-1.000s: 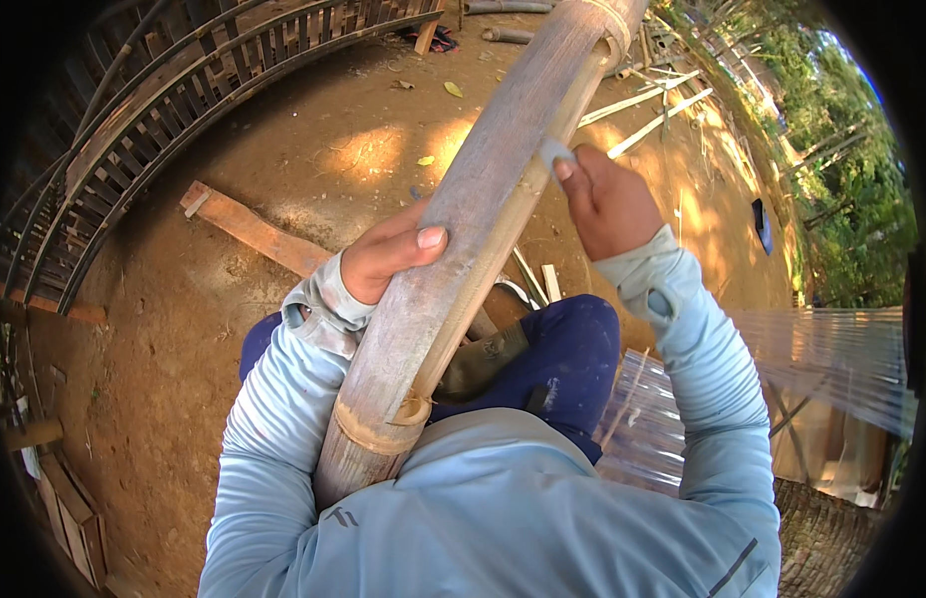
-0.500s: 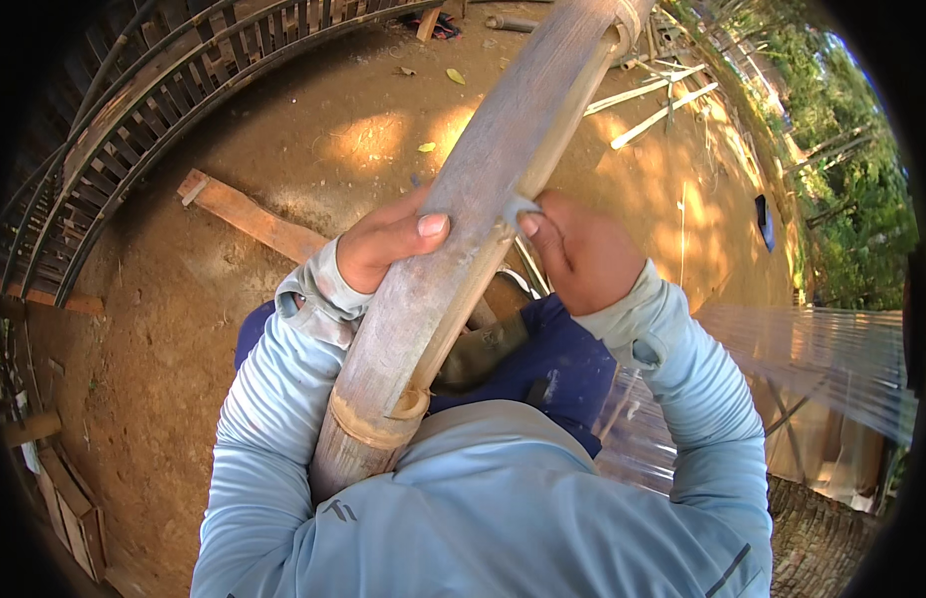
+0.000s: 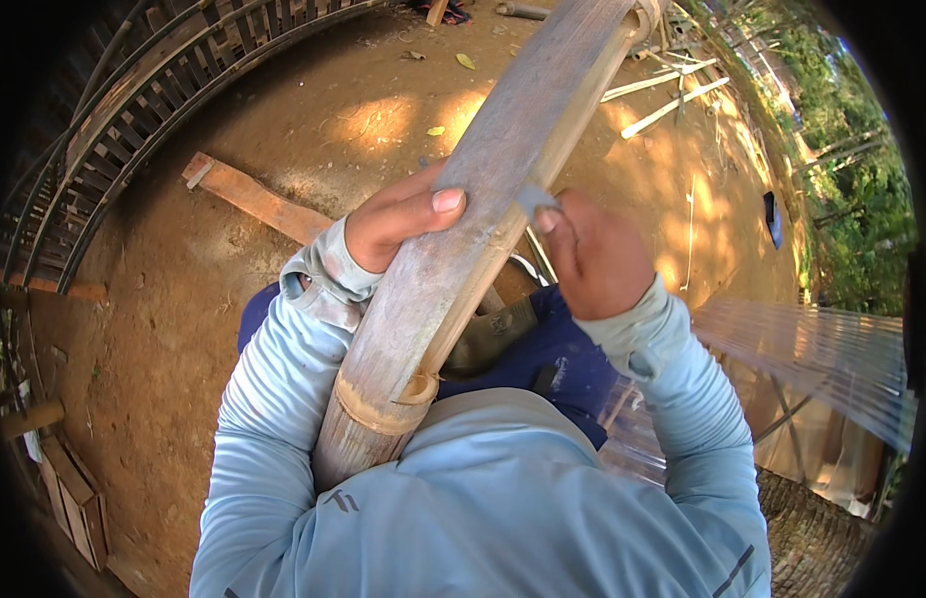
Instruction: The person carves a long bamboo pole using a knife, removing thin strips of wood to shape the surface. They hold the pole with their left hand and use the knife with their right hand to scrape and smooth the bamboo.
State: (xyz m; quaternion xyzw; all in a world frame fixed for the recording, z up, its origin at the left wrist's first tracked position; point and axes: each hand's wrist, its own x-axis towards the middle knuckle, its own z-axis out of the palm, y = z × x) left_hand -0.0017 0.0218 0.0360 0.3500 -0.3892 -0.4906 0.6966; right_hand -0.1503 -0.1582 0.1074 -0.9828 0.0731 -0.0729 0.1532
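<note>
A thick, weathered bamboo pole [image 3: 423, 289] slants from my body up toward the far right, with its near end against my shirt. Its right side is cut open in a long slot between the joints. My left hand [image 3: 408, 219] grips the pole from the left, thumb on top and fingers hidden underneath. On the other side, my right hand [image 3: 602, 249] is closed, pinching a small flat grey piece [image 3: 535, 199] between thumb and fingers. That piece touches the pole at the slot's edge; whether it is sandpaper or a blade I cannot tell.
An orange-brown board [image 3: 254, 199] lies on the dirt at left, below a slatted bamboo structure [image 3: 134, 130]. Pale bamboo strips [image 3: 672, 105] lie at the far right, near a dark blue object [image 3: 773, 219]. Clear corrugated sheeting [image 3: 811, 349] stands at right.
My right hand has shifted slightly right with the grey piece, which now shows flatter at the slot's edge. My left hand keeps its grip. The view has shifted a little.
</note>
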